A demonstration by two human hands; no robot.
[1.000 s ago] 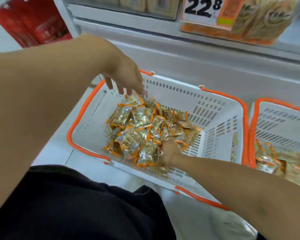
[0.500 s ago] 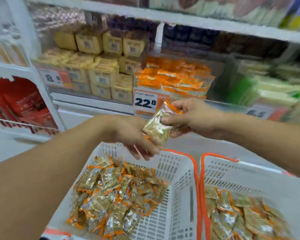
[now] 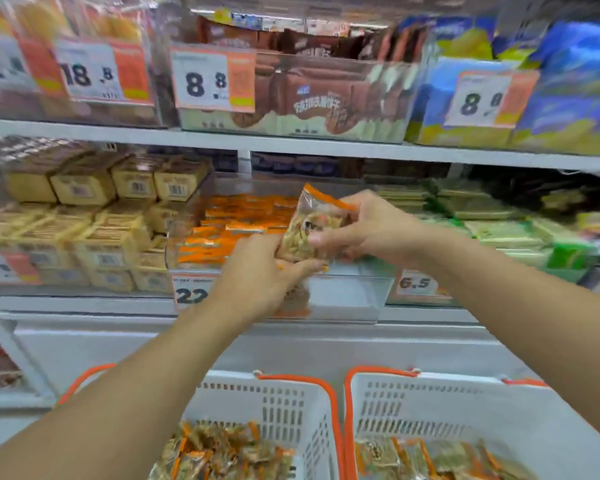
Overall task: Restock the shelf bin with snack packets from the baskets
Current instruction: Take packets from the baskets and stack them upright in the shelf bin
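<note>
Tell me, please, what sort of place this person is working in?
Most likely a shop's snack aisle. White shelves carry packaged snacks behind price tags, and two orange-rimmed baskets of snack packets stand below, while both hands hold one packet at the clear shelf bin.

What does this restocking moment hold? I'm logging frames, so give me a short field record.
left hand: grips lower end of snack packet
right hand: grips the packet's right side
packet position: held in front of clear shelf bin
bin contents: orange packets stacked on its left
left basket: holds packets
right basket: holds packets
bin price tag: partly hidden
</note>
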